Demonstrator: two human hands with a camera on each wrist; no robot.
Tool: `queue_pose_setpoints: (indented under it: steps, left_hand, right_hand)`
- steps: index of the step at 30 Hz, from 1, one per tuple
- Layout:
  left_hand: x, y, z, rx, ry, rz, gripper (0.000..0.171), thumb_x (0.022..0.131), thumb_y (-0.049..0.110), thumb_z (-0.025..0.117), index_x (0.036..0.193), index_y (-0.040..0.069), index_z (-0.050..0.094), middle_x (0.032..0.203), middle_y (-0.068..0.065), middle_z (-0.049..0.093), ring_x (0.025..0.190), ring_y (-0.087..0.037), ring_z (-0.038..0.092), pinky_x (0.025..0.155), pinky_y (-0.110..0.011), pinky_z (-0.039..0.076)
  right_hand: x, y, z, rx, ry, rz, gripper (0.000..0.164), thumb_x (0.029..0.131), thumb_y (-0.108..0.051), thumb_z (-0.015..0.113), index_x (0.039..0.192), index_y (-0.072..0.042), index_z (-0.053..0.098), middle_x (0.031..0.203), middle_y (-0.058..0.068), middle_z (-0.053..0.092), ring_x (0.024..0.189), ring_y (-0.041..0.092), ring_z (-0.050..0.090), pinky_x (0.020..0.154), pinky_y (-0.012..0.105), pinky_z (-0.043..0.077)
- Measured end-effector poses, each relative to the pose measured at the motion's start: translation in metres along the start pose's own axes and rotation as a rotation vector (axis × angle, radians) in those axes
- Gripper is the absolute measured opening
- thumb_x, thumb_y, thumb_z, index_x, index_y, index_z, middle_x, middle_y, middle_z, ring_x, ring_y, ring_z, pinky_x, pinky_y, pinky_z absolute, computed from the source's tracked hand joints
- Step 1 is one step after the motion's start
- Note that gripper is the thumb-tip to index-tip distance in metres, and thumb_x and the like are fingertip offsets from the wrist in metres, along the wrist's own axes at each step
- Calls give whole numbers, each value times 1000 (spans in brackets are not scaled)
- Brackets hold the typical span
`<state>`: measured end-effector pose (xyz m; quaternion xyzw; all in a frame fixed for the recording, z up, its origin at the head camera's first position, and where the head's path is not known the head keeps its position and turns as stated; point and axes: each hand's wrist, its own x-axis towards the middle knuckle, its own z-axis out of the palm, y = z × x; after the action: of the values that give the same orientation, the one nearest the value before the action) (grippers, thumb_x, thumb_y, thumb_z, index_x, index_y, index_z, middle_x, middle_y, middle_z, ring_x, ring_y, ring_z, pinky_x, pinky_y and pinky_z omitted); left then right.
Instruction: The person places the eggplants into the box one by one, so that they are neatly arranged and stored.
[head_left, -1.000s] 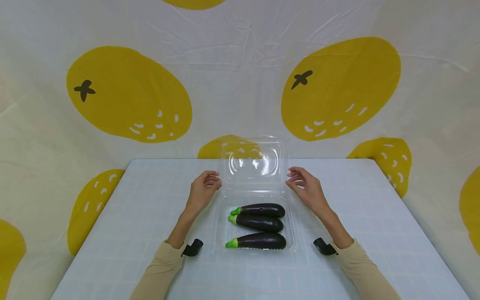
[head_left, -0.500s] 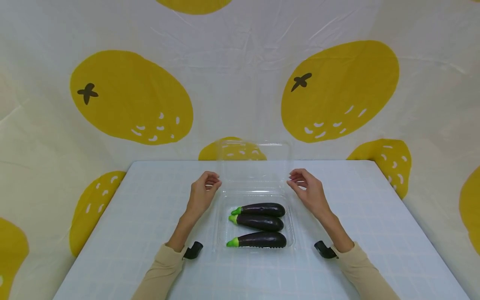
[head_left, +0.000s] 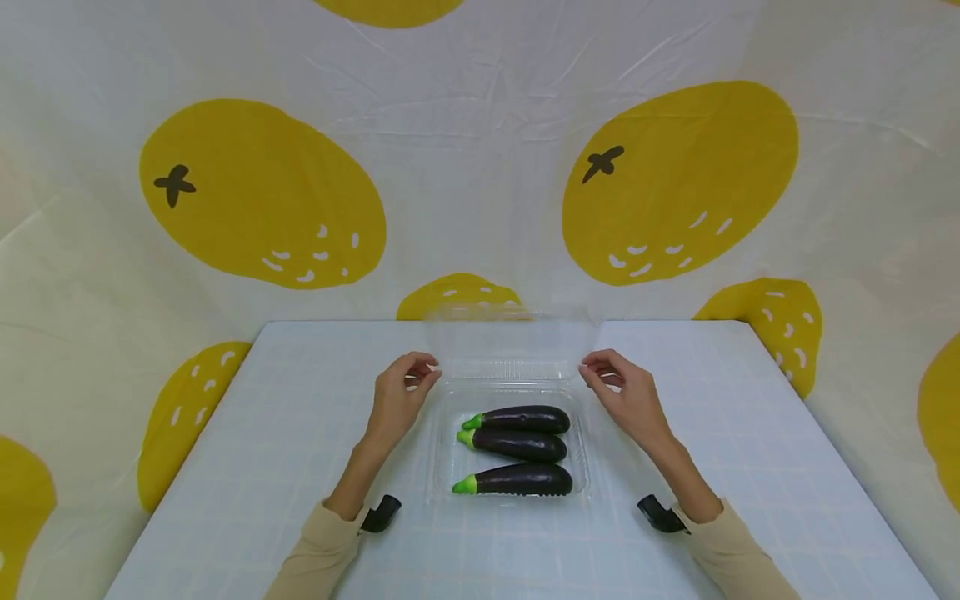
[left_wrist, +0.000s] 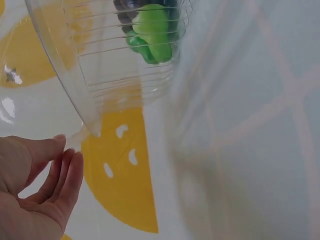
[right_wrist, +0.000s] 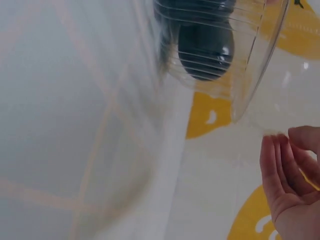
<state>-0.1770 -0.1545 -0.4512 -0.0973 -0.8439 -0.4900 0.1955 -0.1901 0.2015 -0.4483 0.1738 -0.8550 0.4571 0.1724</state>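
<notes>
A clear plastic clamshell container (head_left: 432, 467) lies with its base flat on the table. Inside the base are three dark purple eggplants with green stems: a back one (head_left: 527, 419), a middle one (head_left: 521, 446) and a front one (head_left: 523, 480). Its transparent lid (head_left: 510, 342) stands raised at the rear, tilted over the hinge. At the lid's left side, my left hand (head_left: 397, 398) pinches the edge between thumb and fingertips. My right hand (head_left: 628, 402) pinches the opposite edge. Both wrist views show the ribbed side wall of the base, with eggplants behind it.
The table (head_left: 315, 367) bears a pale checked cover. Behind it hangs a white cloth (head_left: 480, 192) printed with big yellow fruit. A black wrist camera (head_left: 382, 514) sits at my left cuff, another black camera (head_left: 660, 513) at my right.
The lid's upper edge has come down and toward me, so it looks lower and wider. Both hands have shifted slightly outward and down with it. The eggplants stay put.
</notes>
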Motion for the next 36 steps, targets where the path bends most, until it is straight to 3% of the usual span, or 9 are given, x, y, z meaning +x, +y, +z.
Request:
queue_pose_setpoints:
  steps: [9,12,18,22,27,30,33,36]
  left_hand:
    - [-11,0,-4,-154,-22,-74,13,97,4,70,109,-2,73,100,-17,73,90,-32,72,80,-25,60]
    - [-14,-1,-5,-210,-45,-121,16,101,5,65,112,-5,72,103,-23,72,91,-36,72,81,-28,61]
    - [-20,0,-9,-228,-81,-235,26,107,16,57,118,-4,70,107,-23,72,88,-22,73,87,-33,60]
    - [-23,3,-12,-262,-106,-286,34,108,28,57,121,0,71,109,-22,72,94,-32,73,88,-26,59]
    - [-26,5,-16,-347,-122,-315,39,106,35,60,122,1,70,109,-22,72,98,-42,71,90,-29,58]
    - [-28,5,-19,-388,-138,-336,39,105,33,61,123,0,70,110,-21,71,98,-36,71,91,-29,58]
    - [-30,5,-21,-381,-159,-366,39,104,33,63,125,1,70,116,-16,71,100,-23,70,91,-26,57]
    - [-32,4,-23,-348,-184,-397,39,103,35,65,128,5,69,124,-10,70,107,-15,67,93,-22,55]
  right_hand:
    - [-10,-2,-10,91,-76,23,11,100,-8,68,110,-5,71,100,9,74,86,24,72,80,13,55]
    - [-13,-3,-11,139,-89,29,11,101,-6,66,109,-4,72,101,13,75,85,23,72,78,16,57]
    - [-17,-5,-14,194,-125,89,14,104,-12,62,109,-3,71,103,19,74,83,26,72,75,27,61]
    - [-19,-5,-16,215,-158,121,18,106,-17,60,110,-3,70,104,20,74,84,31,72,77,29,62]
    - [-19,-2,-20,311,-213,151,22,108,-19,56,111,-2,70,109,25,71,90,37,71,79,31,62]
    - [-21,-2,-22,352,-246,181,23,108,-20,57,113,-1,69,111,23,71,93,38,70,81,32,62]
    - [-22,-4,-25,349,-270,212,25,108,-22,57,117,-2,68,111,17,73,92,38,69,82,30,61]
    - [-25,-7,-28,352,-288,249,28,107,-24,58,121,-2,67,114,19,72,92,38,69,84,31,60]
